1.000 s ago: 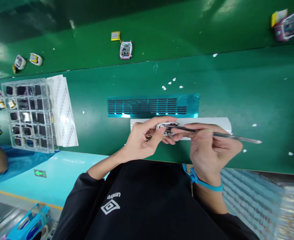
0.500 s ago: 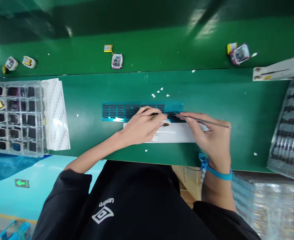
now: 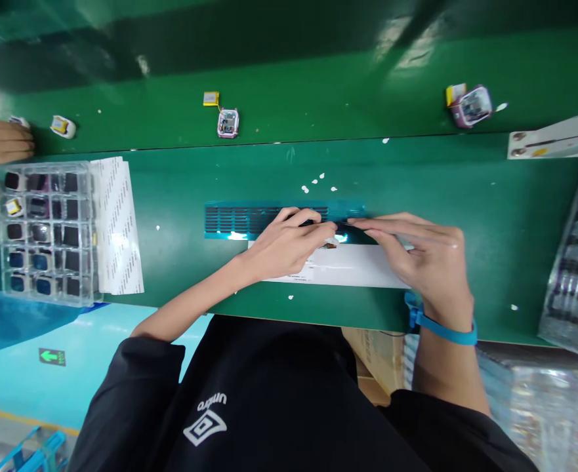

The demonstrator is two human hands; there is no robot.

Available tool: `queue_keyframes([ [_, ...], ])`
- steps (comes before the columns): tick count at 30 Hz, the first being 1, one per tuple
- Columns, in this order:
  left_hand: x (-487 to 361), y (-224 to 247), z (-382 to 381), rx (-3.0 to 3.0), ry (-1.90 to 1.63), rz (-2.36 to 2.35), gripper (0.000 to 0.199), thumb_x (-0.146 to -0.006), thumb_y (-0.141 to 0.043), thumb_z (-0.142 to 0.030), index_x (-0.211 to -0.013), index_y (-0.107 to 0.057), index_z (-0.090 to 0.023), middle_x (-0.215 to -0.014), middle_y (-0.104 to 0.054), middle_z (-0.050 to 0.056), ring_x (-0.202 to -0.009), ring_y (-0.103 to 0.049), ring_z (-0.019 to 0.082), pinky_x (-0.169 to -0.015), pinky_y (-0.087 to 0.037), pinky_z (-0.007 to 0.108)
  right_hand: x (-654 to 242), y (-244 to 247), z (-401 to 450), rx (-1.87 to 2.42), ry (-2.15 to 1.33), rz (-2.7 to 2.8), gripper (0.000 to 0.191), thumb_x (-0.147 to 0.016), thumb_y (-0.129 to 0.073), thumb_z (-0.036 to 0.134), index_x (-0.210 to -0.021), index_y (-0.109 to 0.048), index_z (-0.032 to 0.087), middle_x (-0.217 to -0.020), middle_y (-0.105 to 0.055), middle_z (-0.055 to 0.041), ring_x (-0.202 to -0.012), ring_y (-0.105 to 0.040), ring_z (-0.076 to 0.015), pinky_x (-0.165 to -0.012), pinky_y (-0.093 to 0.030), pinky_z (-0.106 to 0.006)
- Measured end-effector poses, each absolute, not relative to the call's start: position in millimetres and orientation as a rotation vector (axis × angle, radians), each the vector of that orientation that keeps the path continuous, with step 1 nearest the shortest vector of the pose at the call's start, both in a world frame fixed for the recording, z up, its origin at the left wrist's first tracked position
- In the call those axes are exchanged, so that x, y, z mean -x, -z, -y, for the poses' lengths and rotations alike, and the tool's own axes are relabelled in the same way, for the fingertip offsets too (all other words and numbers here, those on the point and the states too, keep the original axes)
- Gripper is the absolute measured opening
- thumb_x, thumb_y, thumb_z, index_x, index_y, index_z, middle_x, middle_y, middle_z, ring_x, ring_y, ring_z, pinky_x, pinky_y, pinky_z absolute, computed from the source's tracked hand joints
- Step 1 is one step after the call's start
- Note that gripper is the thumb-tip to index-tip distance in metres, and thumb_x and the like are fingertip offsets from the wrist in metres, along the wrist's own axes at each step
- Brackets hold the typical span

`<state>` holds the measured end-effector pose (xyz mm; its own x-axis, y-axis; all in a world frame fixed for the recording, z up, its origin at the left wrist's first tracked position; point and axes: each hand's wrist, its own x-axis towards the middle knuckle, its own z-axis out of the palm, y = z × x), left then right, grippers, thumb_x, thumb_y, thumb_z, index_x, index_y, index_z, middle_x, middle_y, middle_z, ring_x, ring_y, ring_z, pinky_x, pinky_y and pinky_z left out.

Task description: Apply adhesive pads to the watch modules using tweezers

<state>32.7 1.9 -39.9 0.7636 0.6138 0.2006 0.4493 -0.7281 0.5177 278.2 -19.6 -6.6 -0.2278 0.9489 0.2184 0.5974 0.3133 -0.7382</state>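
My left hand [image 3: 291, 244] is closed at the fingertips around a small whitish part [image 3: 332, 241] with a dark and brownish piece on it. The fingers cover most of it, so I cannot tell its kind. In my right hand [image 3: 424, 252] is a pair of thin metal tweezers [image 3: 357, 225], pinched between thumb and fingers. Their tips reach left, close to my left fingertips. Beneath the hands lies a blue film strip [image 3: 217, 223] with rows of dark narrow pieces. A white strip of sheet [image 3: 357, 265] lies just in front of it.
A clear compartment tray [image 3: 94, 262] with watch-like cases stands left beside printed paper [image 3: 121, 229]. Another person's hand [image 3: 3, 143] is at far left. Opened devices with yellow batteries [image 3: 210, 99] lie at the back. Stacked trays [image 3: 571, 282] stand right.
Another person's hand has come in at the far left, over a white device there. My right hand has shifted slightly right with the tweezers; my left hand still pinches the small part.
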Motion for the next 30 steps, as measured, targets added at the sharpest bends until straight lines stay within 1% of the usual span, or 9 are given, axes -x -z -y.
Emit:
queue_keyframes([
  [3,-34,39,-4,-2.483,-0.428,-0.817,0.031,-0.108,-0.036,-0.013,-0.127,-0.061,-0.016,-0.11,-0.079,0.008,-0.127,-0.058,0.024,-0.1,-0.038,0.038,-277,2,13,1.306,-0.563,1.948,0.02,-0.091,-0.075,0.023,-0.101,-0.081,0.04,-0.1,-0.082,0.0042,-0.083,-0.079,-0.022,-0.072,-0.065,-0.039],
  [6,-32,29,-3,-2.438,-0.425,-0.788,0.031,-0.108,-0.037,-0.014,-0.125,-0.063,-0.018,-0.123,-0.078,0.009,-0.128,-0.06,0.023,-0.106,-0.04,0.04,-268,-11,6,1.28,-0.377,1.902,0.027,-0.093,-0.074,0.018,-0.11,-0.08,0.038,-0.109,-0.081,0.0017,-0.087,-0.079,-0.0216,-0.073,-0.064,-0.039],
  [10,-21,1,-1,-2.152,-0.76,-0.78,0.029,-0.109,-0.041,-0.023,-0.12,-0.067,-0.023,-0.131,-0.075,0.008,-0.123,-0.066,0.022,-0.116,-0.042,0.044,-243,-31,-1,1.096,-0.129,1.852,0.042,-0.094,-0.071,0.01,-0.125,-0.076,0.037,-0.111,-0.082,0.0012,-0.086,-0.078,-0.0193,-0.071,-0.061,-0.034],
  [13,-7,-12,-12,-1.591,-1.049,-1.072,0.03,-0.108,-0.04,-0.031,-0.121,-0.066,-0.023,-0.123,-0.076,0.009,-0.109,-0.072,0.02,-0.101,-0.055,0.039,-224,-37,-3,0.976,-0.043,1.749,0.042,-0.093,-0.07,0.007,-0.127,-0.076,0.032,-0.117,-0.08,-0.0013,-0.089,-0.079,-0.0208,-0.069,-0.06,-0.033],
  [15,2,-10,-23,-1.233,-1.067,-1.128,0.025,-0.105,-0.045,-0.03,-0.117,-0.065,-0.021,-0.112,-0.078,0.009,-0.095,-0.073,0.018,-0.09,-0.058,0.036,-215,-36,-3,0.934,-0.051,1.724,0.042,-0.093,-0.07,0.007,-0.127,-0.076,0.03,-0.118,-0.08,-0.0017,-0.09,-0.079,-0.0209,-0.068,-0.06,-0.033],
  [18,9,2,-32,-0.925,-0.975,-1.007,0.017,-0.097,-0.054,-0.026,-0.101,-0.068,-0.018,-0.098,-0.079,0.007,-0.077,-0.069,0.014,-0.08,-0.058,0.032,-205,-28,0,0.934,-0.117,1.852,0.053,-0.092,-0.072,0.006,-0.136,-0.07,0.034,-0.12,-0.079,0.0001,-0.09,-0.078,-0.0188,-0.07,-0.063,-0.032],
  [22,4,16,-28,-0.858,-0.987,-1.06,0.009,-0.089,-0.069,-0.025,-0.092,-0.075,-0.019,-0.102,-0.08,0.003,-0.075,-0.064,0.011,-0.065,-0.052,0.023,-201,-20,4,0.861,-0.124,1.968,0.061,-0.09,-0.074,0.007,-0.144,-0.063,0.034,-0.122,-0.078,0.0012,-0.086,-0.077,-0.0182,-0.071,-0.065,-0.033],
  [25,1,15,-23,-0.749,-1.044,-1.116,0.005,-0.083,-0.076,-0.021,-0.085,-0.073,-0.019,-0.096,-0.078,0.0,-0.074,-0.063,0.009,-0.066,-0.052,0.021,-203,-24,10,0.882,-0.25,2.03,0.063,-0.091,-0.075,0.009,-0.145,-0.061,0.037,-0.125,-0.077,0.0023,-0.093,-0.079,-0.0206,-0.074,-0.067,-0.035],
  [30,6,5,-24,-0.594,-1.088,-1.056,0.016,-0.083,-0.074,-0.017,-0.079,-0.059,-0.02,-0.078,-0.071,-0.005,-0.073,-0.072,0.009,-0.076,-0.061,0.025,-208,-27,16,0.996,-0.382,2.144,0.067,-0.092,-0.073,0.01,-0.146,-0.058,0.047,-0.13,-0.074,0.0072,-0.1,-0.079,-0.0223,-0.079,-0.069,-0.04],
])
